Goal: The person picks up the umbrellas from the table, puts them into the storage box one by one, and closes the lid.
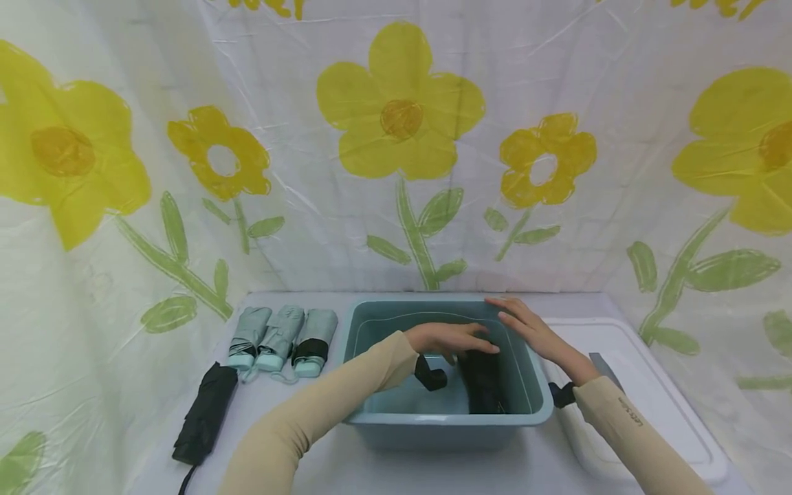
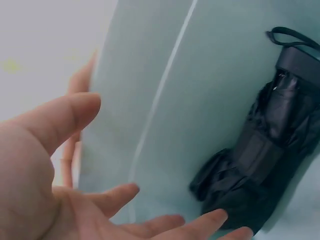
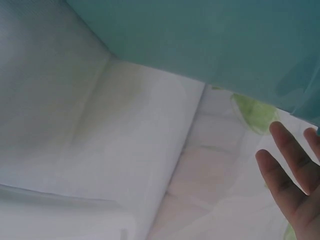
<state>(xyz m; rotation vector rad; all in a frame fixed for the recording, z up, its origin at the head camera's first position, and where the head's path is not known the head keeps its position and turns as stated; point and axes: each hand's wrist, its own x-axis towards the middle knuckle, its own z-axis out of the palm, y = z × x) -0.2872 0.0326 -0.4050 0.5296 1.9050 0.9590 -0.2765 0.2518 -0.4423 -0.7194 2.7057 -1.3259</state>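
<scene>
Black folded fabric umbrella [image 1: 485,386]: seemingly arranging at right in rectangular teal plastic tub [image 1: 448,419]; left hand [image 1: 448,338], right hand [image 1: 541,337] wide-fingered; next, likely withdraw.

The bin [image 1: 445,419] is blue-green, the umbrella [image 2: 272,150] inside black, the curtain [image 1: 334,227] yellow-flowered white.

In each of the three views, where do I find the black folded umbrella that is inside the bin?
Head: the black folded umbrella is right of centre, in the right part of the bin, partly covered by the left hand.
Left wrist: at the right side, beyond the fingertips.
Right wrist: not in it.
Shared landmark: the blue-green bin, at upper right in the right wrist view.
</scene>
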